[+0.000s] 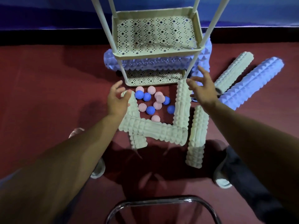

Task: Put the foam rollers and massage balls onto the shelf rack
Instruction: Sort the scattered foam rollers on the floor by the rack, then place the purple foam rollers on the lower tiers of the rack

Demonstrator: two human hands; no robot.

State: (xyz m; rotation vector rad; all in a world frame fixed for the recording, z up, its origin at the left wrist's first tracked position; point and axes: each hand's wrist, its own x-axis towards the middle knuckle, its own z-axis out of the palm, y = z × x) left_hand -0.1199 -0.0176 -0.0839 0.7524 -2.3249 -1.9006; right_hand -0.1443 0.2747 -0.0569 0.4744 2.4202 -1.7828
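A cream shelf rack [156, 55] with perforated trays stands on the red floor in front of me. A lilac foam roller [150, 64] lies across its lower tray. Several pale green rollers lie on the floor: one under my left hand [116, 101], one crosswise [155, 129], one upright by my right hand [182, 104], one further right [197, 136]. Pink and blue spiky massage balls [152, 102] sit between them. My left hand rests on the left roller's end, fingers spread. My right hand [202, 88] hovers open beside the upright roller's top.
Another pale green roller [233, 71] and a lilac roller [252, 83] lie on the floor to the right. A metal chair frame [161, 207] curves at the bottom. My shoes [97, 169] stand on the floor. A dark wall runs behind the rack.
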